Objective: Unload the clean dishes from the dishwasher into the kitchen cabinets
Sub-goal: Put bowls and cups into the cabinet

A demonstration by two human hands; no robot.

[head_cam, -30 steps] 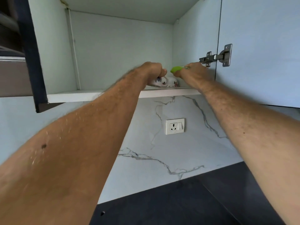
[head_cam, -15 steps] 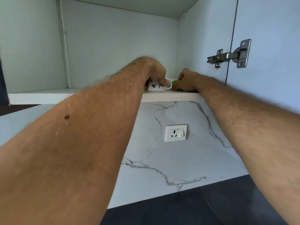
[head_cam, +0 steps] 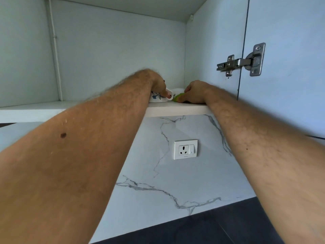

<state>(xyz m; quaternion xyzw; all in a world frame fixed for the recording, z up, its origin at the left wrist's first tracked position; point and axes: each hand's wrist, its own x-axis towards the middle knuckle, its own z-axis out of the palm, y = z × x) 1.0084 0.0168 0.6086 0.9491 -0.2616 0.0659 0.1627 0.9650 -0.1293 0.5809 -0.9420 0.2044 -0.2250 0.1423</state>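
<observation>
Both my arms reach up into an open wall cabinet. My left hand (head_cam: 158,85) grips a white cup with a blue flower pattern (head_cam: 157,98) that sits on the cabinet shelf (head_cam: 175,110) near its front edge. Just right of it, my right hand (head_cam: 194,92) holds a green item (head_cam: 177,98) down on the same shelf; most of that item is hidden by my fingers. Another white piece (head_cam: 177,90) shows behind the two hands, partly hidden.
The cabinet's right door (head_cam: 284,67) stands open with a metal hinge (head_cam: 241,62) beside my right arm. The left part of the shelf (head_cam: 35,110) is bare. Below are a marble backsplash with a wall socket (head_cam: 185,149) and a dark countertop (head_cam: 193,229).
Both hands have come down from above the shelf to rest the flowered cup and the green item on it. The view has shifted closer and to the right.
</observation>
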